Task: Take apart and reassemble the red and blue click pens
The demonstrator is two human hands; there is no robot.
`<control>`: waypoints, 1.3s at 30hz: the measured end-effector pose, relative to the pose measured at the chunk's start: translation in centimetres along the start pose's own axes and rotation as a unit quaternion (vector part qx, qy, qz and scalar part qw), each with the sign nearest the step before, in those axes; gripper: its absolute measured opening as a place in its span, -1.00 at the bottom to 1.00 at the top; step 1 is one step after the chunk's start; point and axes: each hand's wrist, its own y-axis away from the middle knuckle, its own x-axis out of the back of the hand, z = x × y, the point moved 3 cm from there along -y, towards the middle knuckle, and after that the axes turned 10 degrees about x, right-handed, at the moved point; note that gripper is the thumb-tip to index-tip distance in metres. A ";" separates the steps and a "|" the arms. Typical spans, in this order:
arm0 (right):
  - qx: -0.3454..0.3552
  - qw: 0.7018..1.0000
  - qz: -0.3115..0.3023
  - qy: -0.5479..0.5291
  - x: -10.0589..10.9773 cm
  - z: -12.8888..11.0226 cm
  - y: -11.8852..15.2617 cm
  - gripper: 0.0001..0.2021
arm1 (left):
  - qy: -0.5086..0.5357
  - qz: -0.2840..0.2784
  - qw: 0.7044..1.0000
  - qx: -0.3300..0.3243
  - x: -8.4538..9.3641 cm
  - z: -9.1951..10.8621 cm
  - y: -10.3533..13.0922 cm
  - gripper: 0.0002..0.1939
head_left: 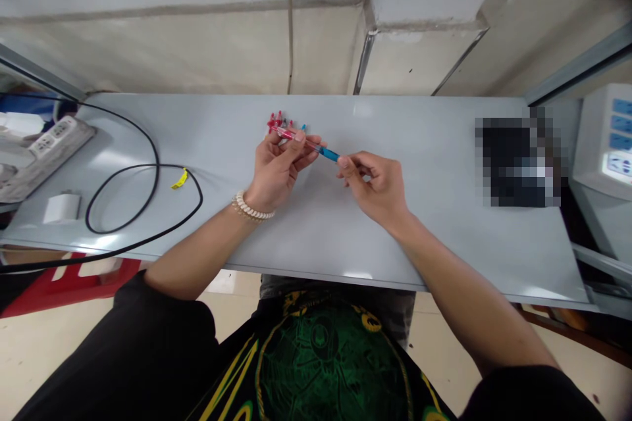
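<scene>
A slim pen (328, 154), clear and red toward its left part and blue at its right part, is held slanted above the grey table (316, 237). My left hand (281, 168) pinches the red and clear part between thumb and fingers. The blue end is between the thumb and fingertips of my right hand (375, 184). Just behind my left hand lie several small red-tipped pieces (276, 120) and one blue-tipped piece (303, 127), partly hidden by the fingers.
A black cable (158, 164) with a yellow tag (180, 179) loops over the left side. Near it are a white charger (62, 208) and a power strip (54, 145). A pixelated dark object (513, 164) lies at the right. The wall (197, 52) borders the back edge.
</scene>
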 end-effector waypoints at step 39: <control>0.015 0.999 -0.012 0.034 -0.4 0.2 0.3 -0.55 | -0.030 0.018 0.999 0.020 -0.1 -0.3 0.2 -0.64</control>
